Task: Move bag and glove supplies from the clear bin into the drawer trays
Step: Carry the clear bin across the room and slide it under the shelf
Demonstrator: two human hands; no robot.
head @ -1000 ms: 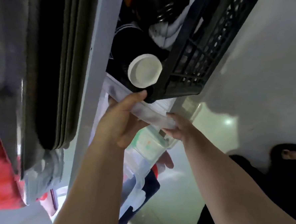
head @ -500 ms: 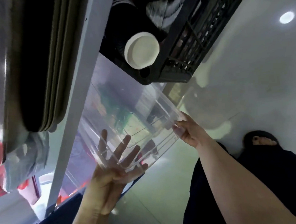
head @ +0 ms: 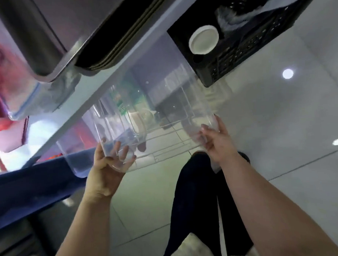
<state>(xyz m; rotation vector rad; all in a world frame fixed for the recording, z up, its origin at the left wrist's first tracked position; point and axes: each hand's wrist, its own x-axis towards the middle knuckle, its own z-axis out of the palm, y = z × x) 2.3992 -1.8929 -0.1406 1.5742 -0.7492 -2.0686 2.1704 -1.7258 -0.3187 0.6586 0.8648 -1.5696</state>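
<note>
I hold a clear plastic bin (head: 158,100) in both hands above the tiled floor, just right of the white shelf edge. My left hand (head: 109,167) grips its near left corner, fingers spread against the wall. My right hand (head: 216,138) clasps the near right corner. Through the walls I make out blurred green and white shapes; I cannot tell whether they lie inside or behind the bin. No drawer trays are in view.
A black lattice crate (head: 244,50) with a white round lid (head: 204,39) and dark clothes sits beyond the bin. A white shelf rail (head: 109,80) runs diagonally, with stacked metal trays (head: 118,32) and a lidded box (head: 4,74) of red things at left. My dark-clad legs (head: 194,195) stand below.
The bin has come out from the shelf and now hangs lower and farther right in both hands. My left hand shifted from under its base to its near left corner.
</note>
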